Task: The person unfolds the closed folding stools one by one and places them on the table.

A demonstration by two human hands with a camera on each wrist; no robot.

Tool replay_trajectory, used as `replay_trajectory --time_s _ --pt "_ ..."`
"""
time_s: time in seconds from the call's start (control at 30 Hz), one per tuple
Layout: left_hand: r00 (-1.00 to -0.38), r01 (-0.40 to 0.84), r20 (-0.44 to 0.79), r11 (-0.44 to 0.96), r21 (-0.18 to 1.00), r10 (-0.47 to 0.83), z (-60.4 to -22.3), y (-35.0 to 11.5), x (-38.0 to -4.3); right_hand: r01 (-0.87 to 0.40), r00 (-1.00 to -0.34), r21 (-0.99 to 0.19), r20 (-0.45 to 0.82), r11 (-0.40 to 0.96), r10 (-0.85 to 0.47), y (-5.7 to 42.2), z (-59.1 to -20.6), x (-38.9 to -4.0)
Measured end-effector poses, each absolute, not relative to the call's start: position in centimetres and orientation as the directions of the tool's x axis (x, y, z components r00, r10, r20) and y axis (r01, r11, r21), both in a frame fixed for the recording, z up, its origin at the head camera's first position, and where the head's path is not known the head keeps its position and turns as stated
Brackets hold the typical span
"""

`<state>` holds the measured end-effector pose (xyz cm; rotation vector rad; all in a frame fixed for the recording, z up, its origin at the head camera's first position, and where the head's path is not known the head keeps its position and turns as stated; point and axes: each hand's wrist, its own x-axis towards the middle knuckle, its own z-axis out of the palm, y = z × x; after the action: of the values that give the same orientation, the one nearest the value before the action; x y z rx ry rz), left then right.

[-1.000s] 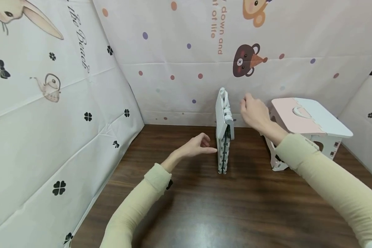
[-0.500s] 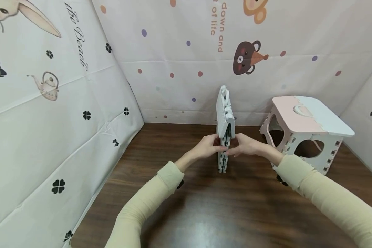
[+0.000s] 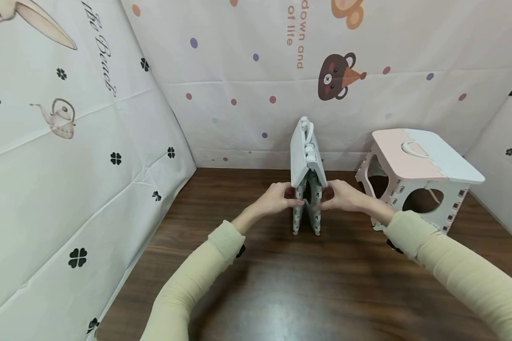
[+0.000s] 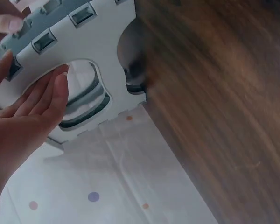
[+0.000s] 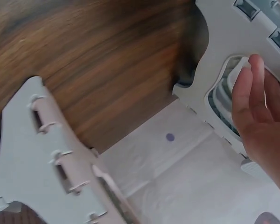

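Note:
A white folding stool (image 3: 299, 154), partly unfolded, stands upright on the wooden floor or tabletop. Its two top halves slope down from the handle ridge, and its leg panels are spread a little at the bottom. My left hand (image 3: 274, 198) grips the left leg panel, thumb on the hinged edge and fingers by the oval cutout, as the left wrist view shows at the hand (image 4: 30, 114). On the opposite panel, my right hand (image 3: 343, 195) holds in a similar way. The right wrist view has its fingers (image 5: 257, 91) at the cutout. The stool's far side is hidden.
A second folding stool (image 3: 414, 151), pink and white with a handle, stands fully unfolded close by on the right. Behind, a printed cloth wall (image 3: 230, 118) meets the brown wood surface (image 3: 260, 284); another cloth wall (image 3: 102, 203) rises at left.
The right hand came down from above onto the stool's right panel, and the left hand moved in to grip the left one. The stool's panels have since spread apart.

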<state>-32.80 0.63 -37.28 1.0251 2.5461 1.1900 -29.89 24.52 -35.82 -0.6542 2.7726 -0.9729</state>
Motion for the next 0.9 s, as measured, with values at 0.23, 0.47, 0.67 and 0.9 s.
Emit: replay_trajectory --time_s 0.23,0.47,0.67,0.9 --pt "-0.747 0.542 0.133 0.482 0.688 0.651 -37.0 -0.5 -33.1 -0.367 -0.891 -0.614 0.015 0.699 -0.454 26.1 -35.8 -29.5" --pt "-0.742 0.547 0.122 0.491 0.677 0.659 -36.9 -1.6 -33.6 -0.335 -0.877 -0.671 -0.034 0.661 -0.479 27.4 -35.4 -29.6" --pt "-0.74 0.542 0.103 0.5 0.675 0.664 -36.9 -2.4 -33.9 -0.313 -0.867 -0.69 -0.073 0.652 -0.493 28.5 -35.1 -29.6" --pt "-0.731 0.541 0.063 0.521 0.66 0.68 -36.0 -3.6 -34.1 -0.269 -0.829 -0.69 -0.19 0.672 -0.526 29.6 -32.8 -29.7"
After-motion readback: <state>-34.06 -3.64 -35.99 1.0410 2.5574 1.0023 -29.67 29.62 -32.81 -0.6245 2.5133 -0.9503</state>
